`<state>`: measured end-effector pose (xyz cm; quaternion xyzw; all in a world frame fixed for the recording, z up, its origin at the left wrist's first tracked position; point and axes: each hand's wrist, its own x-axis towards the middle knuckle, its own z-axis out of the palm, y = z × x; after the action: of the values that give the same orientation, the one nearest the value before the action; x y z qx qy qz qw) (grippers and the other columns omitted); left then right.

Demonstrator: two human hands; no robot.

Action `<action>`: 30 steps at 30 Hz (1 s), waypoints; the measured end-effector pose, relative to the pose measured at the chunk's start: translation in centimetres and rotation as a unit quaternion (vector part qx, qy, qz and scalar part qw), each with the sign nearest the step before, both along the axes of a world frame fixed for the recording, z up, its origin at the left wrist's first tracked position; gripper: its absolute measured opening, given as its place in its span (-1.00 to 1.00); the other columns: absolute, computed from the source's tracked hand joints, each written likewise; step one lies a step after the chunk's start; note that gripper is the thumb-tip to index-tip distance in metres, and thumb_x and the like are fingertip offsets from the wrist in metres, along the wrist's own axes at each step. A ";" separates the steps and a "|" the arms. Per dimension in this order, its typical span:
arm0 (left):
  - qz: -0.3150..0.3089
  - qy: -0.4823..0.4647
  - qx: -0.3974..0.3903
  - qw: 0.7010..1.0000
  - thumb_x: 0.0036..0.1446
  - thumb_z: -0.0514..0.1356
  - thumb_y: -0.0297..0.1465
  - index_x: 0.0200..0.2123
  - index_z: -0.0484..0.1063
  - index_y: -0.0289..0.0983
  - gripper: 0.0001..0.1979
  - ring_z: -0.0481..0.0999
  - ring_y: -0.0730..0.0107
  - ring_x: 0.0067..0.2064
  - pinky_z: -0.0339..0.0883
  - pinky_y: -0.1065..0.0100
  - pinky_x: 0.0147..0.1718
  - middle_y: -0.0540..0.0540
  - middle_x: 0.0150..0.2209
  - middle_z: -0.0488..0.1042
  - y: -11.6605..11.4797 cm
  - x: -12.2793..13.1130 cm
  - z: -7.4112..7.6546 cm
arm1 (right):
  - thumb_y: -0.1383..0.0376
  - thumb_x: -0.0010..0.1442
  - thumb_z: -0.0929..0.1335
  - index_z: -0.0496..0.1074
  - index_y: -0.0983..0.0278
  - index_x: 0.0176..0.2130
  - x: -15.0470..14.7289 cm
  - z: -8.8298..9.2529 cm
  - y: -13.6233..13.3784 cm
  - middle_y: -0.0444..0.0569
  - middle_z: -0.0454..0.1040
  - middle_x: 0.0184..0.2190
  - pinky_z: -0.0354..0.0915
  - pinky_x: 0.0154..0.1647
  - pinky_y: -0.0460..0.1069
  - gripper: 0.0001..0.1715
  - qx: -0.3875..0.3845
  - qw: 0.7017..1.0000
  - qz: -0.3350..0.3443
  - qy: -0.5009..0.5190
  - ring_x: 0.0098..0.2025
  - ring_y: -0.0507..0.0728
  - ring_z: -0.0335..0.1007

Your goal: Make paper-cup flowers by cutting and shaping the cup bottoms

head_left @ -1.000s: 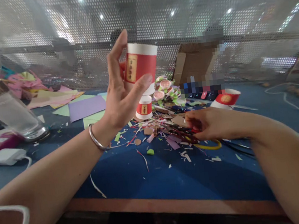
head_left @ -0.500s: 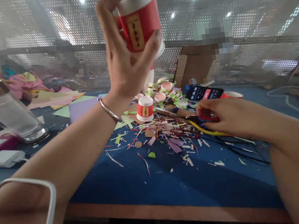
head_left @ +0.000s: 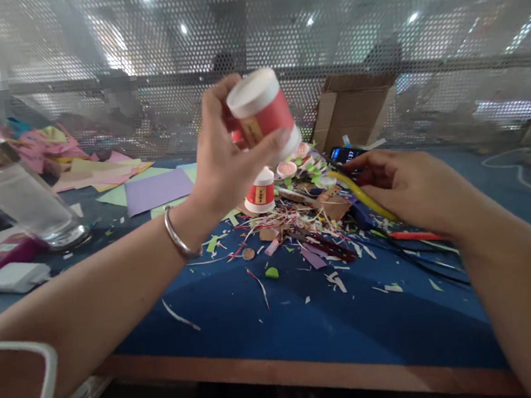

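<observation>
My left hand is closed around a red and white paper cup with a gold label, its thumb across the side. The cup is tilted in the air, its closed white end uppermost. Below it, a smaller red and white cup stands on the blue table among paper scraps. On the right, my right hand has its fingers curled around a tool with a curved yellow part. A dark end points up and left; its exact kind is unclear.
Cut paper scraps lie across the blue table. Round pink-topped pieces are heaped behind. Coloured paper and a glass bottle stand left. A phone, cardboard box, red pen and cables lie right.
My left hand has lowered the cup and tilted it further. My right hand has lifted slightly with the yellow tool, whose dark end has swung upward. A red pen shows beneath the right hand.
</observation>
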<state>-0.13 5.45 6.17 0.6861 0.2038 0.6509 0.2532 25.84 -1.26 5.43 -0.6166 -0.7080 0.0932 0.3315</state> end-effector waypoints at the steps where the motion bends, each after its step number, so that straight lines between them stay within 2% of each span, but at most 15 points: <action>1: -0.023 0.008 -0.028 0.999 0.00 0.46 -0.32 0.10 0.24 -0.18 -0.35 0.48 0.16 0.12 0.45 0.20 0.02 -0.13 0.14 0.42 -0.9 0.2 -0.7 | 0.01 0.01 0.42 0.48 0.17 -0.15 -0.2 0.0 0.0 0.01 0.52 -0.38 0.30 -0.34 0.15 -0.56 0.009 1.000 -0.003 0.015 -0.36 0.23 0.44; 3: -0.056 0.021 -0.120 0.991 0.01 0.47 -0.30 0.05 0.29 -0.21 -0.41 0.56 0.16 0.00 0.50 0.22 -0.11 -0.12 0.00 0.51 -2.8 0.4 -2.2 | -0.03 0.02 0.44 0.46 0.15 -0.18 -0.9 0.0 -0.2 -0.04 0.49 -0.43 0.25 -0.45 0.08 -0.57 0.020 0.998 -0.012 0.059 -0.43 0.18 0.39; 6: -0.103 0.043 -0.271 0.956 0.03 0.47 -0.23 0.07 0.31 -0.20 -0.40 0.61 0.20 -0.12 0.54 0.25 -0.25 -0.13 -0.10 0.57 -5.2 0.3 -3.9 | -0.05 -0.06 0.54 0.46 0.15 -0.20 -2.2 0.2 -0.8 -0.15 0.38 -0.54 0.10 -0.61 -0.02 -0.50 0.002 0.983 -0.001 0.183 -0.58 0.05 0.23; 10: -0.115 0.055 -0.352 0.927 0.04 0.47 -0.22 0.04 0.34 -0.22 -0.43 0.62 0.24 -0.16 0.50 0.37 -0.40 -0.16 -0.13 0.58 -6.2 -0.3 -4.7 | -0.01 -0.07 0.60 0.41 0.18 -0.21 -3.9 0.0 -1.4 -0.24 0.31 -0.60 0.06 -0.66 -0.08 -0.45 -0.067 0.949 0.063 0.303 -0.64 -0.05 0.14; 15: -0.117 0.053 -0.363 0.923 0.00 0.48 -0.22 0.04 0.32 -0.19 -0.40 0.62 0.28 -0.28 0.40 0.44 -0.56 -0.15 -0.16 0.57 -5.2 -1.2 -4.8 | -0.06 0.07 0.55 0.39 0.17 -0.24 -4.6 -0.7 -1.5 -0.21 0.34 -0.54 0.16 -0.61 -0.10 -0.51 -0.102 0.921 0.131 0.352 -0.59 -0.05 0.21; 20: -0.124 0.072 -0.383 0.913 -0.01 0.46 -0.28 0.02 0.27 -0.18 -0.42 0.57 0.35 -0.43 0.22 0.48 -0.72 -0.12 -0.18 0.55 -5.1 -1.1 -4.8 | -0.03 0.13 0.53 0.40 0.19 -0.26 -4.9 -0.7 -1.7 -0.19 0.34 -0.51 0.23 -0.57 -0.10 -0.58 -0.122 0.905 0.157 0.376 -0.57 -0.05 0.25; 24: -0.113 0.052 -0.369 0.921 -0.05 0.42 -0.43 -0.05 0.22 -0.21 -0.45 0.53 0.43 -0.40 0.39 0.44 -0.59 -0.08 -0.17 0.53 -5.7 -0.8 -4.5 | -0.01 0.12 0.54 0.41 0.19 -0.27 -4.8 -0.8 -1.7 -0.19 0.34 -0.46 0.24 -0.56 -0.11 -0.59 -0.125 0.900 0.164 0.385 -0.55 -0.05 0.29; 30: -0.108 0.069 -0.282 0.951 0.00 0.43 -0.39 0.09 0.19 -0.21 -0.36 0.57 0.35 -0.24 0.51 0.35 -0.34 -0.09 -0.13 0.49 -5.7 -1.2 -4.6 | -0.02 0.14 0.52 0.43 0.17 -0.25 -4.8 -1.0 -1.7 -0.17 0.40 -0.41 0.23 -0.54 -0.11 -0.61 -0.140 0.887 0.177 0.403 -0.52 -0.04 0.30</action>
<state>-1.35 -0.26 1.59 0.6482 0.3206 0.4868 0.4900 21.05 -2.99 4.41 -0.4303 -0.5909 0.4887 0.4763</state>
